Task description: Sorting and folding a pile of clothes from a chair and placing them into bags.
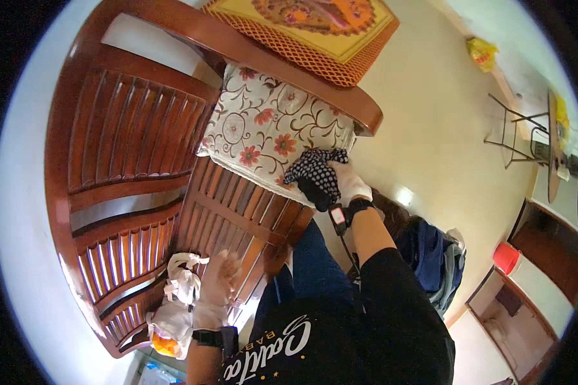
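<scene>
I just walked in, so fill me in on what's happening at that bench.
A person's right hand grips a black-and-white patterned cloth, crumpled over the edge of a floral cloth spread on the slatted wooden bench. The left hand, blurred, appears open and without a hold, beside a white fabric item with straps. A heap of dark clothes lies to the right.

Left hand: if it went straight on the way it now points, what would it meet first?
Passing over the slatted seat, the left hand would probably meet the floral cloth first; its height is unclear, so it might brush the seat sooner.
</scene>
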`<control>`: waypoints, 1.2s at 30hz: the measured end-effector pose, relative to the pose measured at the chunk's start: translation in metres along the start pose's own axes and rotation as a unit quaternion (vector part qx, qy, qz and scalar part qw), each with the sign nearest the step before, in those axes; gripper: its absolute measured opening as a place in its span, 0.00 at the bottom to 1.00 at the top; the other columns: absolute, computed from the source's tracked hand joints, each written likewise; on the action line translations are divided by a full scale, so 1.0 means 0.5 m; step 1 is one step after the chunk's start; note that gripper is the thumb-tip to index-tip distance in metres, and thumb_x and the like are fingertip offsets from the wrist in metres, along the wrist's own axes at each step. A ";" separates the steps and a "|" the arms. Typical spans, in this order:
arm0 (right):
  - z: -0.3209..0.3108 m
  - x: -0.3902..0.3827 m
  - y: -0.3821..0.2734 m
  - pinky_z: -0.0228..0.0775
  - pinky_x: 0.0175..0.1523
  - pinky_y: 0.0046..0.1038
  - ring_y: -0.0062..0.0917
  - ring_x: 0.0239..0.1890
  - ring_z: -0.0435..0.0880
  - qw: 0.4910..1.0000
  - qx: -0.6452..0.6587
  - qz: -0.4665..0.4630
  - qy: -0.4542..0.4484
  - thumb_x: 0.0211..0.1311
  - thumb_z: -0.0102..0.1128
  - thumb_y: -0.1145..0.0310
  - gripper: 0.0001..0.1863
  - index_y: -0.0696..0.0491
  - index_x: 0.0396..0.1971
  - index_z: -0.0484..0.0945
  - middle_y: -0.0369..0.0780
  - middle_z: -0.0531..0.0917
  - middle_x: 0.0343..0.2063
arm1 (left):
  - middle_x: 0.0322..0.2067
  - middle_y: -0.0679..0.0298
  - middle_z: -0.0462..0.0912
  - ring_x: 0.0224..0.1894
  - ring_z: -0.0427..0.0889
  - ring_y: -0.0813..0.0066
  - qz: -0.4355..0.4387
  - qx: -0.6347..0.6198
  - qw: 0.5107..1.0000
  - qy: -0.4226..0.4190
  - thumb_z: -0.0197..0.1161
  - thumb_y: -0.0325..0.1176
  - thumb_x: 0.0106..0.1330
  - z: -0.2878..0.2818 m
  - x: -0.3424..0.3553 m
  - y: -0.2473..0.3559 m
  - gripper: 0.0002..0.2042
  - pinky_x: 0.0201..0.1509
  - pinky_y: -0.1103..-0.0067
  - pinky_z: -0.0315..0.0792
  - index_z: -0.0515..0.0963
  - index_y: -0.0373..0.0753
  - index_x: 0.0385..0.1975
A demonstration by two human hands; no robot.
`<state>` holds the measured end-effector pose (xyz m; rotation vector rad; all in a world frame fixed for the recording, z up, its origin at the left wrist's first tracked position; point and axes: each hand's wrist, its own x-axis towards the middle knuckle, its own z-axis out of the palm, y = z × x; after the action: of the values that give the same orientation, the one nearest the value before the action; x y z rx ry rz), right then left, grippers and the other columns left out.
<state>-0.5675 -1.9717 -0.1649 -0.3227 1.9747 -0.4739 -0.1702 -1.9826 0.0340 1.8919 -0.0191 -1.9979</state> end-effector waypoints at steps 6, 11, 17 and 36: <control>0.008 0.101 0.058 0.62 0.63 0.33 0.44 0.59 0.71 0.979 -0.180 -0.084 0.037 0.45 0.73 0.62 0.48 0.65 0.63 0.55 0.57 0.68 0.59 | 0.42 0.64 0.77 0.43 0.79 0.74 -0.064 0.084 0.993 0.050 0.57 0.44 0.68 0.142 0.067 -0.020 0.17 0.45 0.78 0.75 0.71 0.42 0.52; 0.023 0.127 -0.010 0.61 0.65 0.31 0.43 0.60 0.71 0.982 0.071 0.132 0.118 0.44 0.74 0.60 0.43 0.61 0.60 0.65 0.56 0.68 0.60 | 0.38 0.67 0.79 0.39 0.79 0.79 -0.043 0.130 0.990 0.025 0.55 0.43 0.69 0.150 0.133 -0.018 0.16 0.42 0.80 0.75 0.71 0.43 0.51; -0.065 -0.017 -0.103 0.61 0.65 0.29 0.33 0.59 0.73 0.941 -0.262 -0.142 -0.160 0.49 0.67 0.63 0.37 0.56 0.61 0.65 0.48 0.73 0.57 | 0.39 0.69 0.81 0.33 0.77 0.82 -0.041 0.116 0.985 0.120 0.57 0.41 0.68 0.096 0.198 -0.022 0.15 0.33 0.83 0.70 0.72 0.44 0.50; -0.164 -0.274 -0.219 0.70 0.57 0.28 0.27 0.48 0.80 0.911 0.160 0.190 -0.329 0.64 0.54 0.61 0.23 0.61 0.54 0.72 0.42 0.81 0.46 | 0.54 0.52 0.74 0.59 0.71 0.53 0.429 0.532 0.723 -0.100 0.59 0.29 0.55 0.106 0.250 -0.057 0.22 0.65 0.66 0.62 0.73 0.40 0.54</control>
<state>-0.5807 -1.9953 0.0272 0.1094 1.2295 -0.3627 -0.2307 -2.0053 -0.0889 1.5412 -2.0632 -1.4780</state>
